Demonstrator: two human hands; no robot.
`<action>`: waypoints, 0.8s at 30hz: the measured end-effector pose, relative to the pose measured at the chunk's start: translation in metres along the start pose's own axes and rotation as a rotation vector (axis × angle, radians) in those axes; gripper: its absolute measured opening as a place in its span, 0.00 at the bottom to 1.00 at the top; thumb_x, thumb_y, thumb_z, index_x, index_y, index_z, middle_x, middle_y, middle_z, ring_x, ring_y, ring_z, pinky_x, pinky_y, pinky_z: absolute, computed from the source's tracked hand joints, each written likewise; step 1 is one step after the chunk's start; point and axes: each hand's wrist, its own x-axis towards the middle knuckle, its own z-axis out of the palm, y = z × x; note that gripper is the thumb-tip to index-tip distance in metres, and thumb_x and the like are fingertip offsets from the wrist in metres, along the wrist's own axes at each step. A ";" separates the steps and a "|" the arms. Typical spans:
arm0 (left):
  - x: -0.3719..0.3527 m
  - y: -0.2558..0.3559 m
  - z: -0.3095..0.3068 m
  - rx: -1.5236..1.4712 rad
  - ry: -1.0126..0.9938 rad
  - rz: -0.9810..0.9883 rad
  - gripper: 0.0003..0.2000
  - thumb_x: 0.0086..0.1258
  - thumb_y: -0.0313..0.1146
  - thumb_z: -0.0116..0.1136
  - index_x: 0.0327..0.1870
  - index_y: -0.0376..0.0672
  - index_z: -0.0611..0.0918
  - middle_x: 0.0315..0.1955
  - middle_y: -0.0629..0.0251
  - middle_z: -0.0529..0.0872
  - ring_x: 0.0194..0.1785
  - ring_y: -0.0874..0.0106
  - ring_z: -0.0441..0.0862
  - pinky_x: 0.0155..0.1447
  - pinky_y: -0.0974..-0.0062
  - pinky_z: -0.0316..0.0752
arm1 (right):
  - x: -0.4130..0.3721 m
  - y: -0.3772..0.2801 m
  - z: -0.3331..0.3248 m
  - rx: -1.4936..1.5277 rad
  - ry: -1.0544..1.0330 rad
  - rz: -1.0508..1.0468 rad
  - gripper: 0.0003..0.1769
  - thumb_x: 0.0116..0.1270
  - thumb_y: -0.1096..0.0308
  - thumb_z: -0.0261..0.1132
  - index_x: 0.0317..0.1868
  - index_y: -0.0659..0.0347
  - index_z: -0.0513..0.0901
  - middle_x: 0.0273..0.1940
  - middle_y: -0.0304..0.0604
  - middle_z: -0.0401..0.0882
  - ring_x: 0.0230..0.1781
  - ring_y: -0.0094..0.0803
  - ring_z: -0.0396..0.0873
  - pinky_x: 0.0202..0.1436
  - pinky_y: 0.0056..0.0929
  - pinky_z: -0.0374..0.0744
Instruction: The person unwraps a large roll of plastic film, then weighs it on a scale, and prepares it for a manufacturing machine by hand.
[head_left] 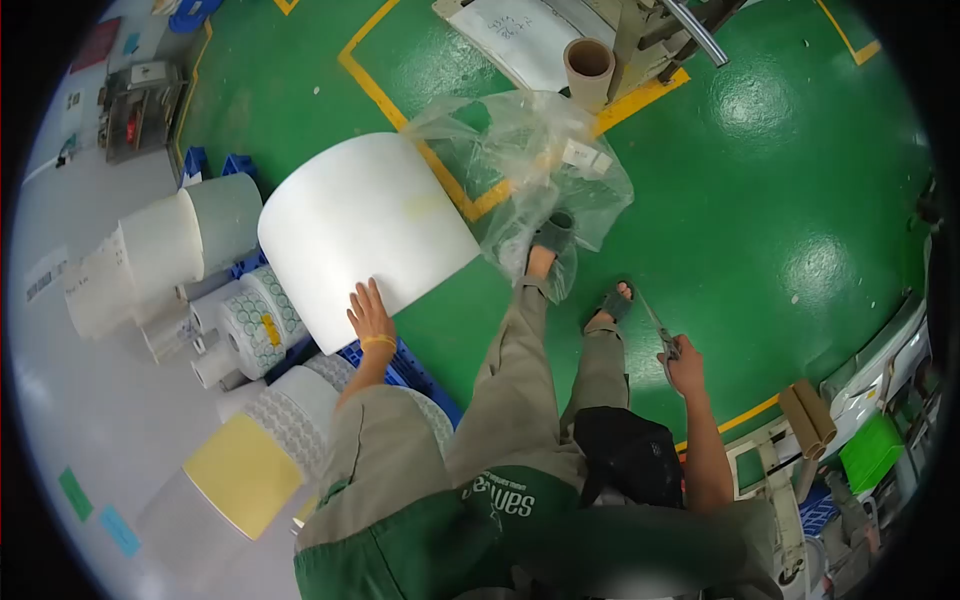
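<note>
My left hand (371, 322) lies with fingers stretched out on the near edge of a large white roll (365, 225), a yellow band round its wrist. In my right hand (686, 366) is a pair of scissors (661, 337), blades pointing away from me over the green floor. Whether the blades are fully closed is hard to make out. A crumpled clear plastic bag (600, 210) with a white label (586, 157) on it lies beside the roll, partly under my foot.
At left, several wrapped and patterned rolls (262, 325) lie close together, with blue pallet parts (420, 370) near them. A cardboard tube (588, 72) stands by a machine frame ahead. Brown tubes (808, 418) and a green box (870, 450) are at right. Yellow lines mark the floor.
</note>
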 end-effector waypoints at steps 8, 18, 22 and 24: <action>0.010 -0.029 0.018 0.187 -0.099 0.074 0.45 0.44 0.28 0.64 0.66 0.44 0.51 0.62 0.45 0.56 0.63 0.50 0.60 0.62 0.65 0.61 | -0.018 0.047 -0.023 -0.037 0.057 0.078 0.18 0.50 0.68 0.67 0.39 0.64 0.71 0.31 0.53 0.78 0.34 0.49 0.77 0.36 0.37 0.73; 0.001 -0.043 -0.002 -0.069 -0.151 -0.013 0.38 0.55 0.21 0.51 0.68 0.51 0.48 0.64 0.50 0.55 0.65 0.53 0.56 0.65 0.54 0.53 | 0.010 -0.048 0.007 -0.041 -0.022 -0.060 0.23 0.48 0.64 0.68 0.43 0.64 0.72 0.36 0.54 0.78 0.37 0.48 0.78 0.39 0.36 0.74; 0.004 -0.049 -0.010 -0.180 -0.237 -0.063 0.43 0.52 0.27 0.58 0.68 0.50 0.45 0.65 0.52 0.53 0.67 0.53 0.52 0.65 0.49 0.52 | 0.018 -0.114 -0.004 -0.132 0.007 -0.118 0.26 0.47 0.61 0.69 0.45 0.62 0.72 0.38 0.55 0.78 0.39 0.51 0.77 0.40 0.39 0.74; 0.007 -0.050 -0.029 -0.263 -0.310 -0.102 0.46 0.50 0.31 0.61 0.68 0.49 0.44 0.65 0.53 0.52 0.67 0.53 0.50 0.65 0.50 0.51 | 0.015 -0.154 -0.019 -0.140 0.032 -0.141 0.26 0.47 0.60 0.70 0.44 0.62 0.72 0.36 0.55 0.78 0.38 0.52 0.77 0.39 0.39 0.74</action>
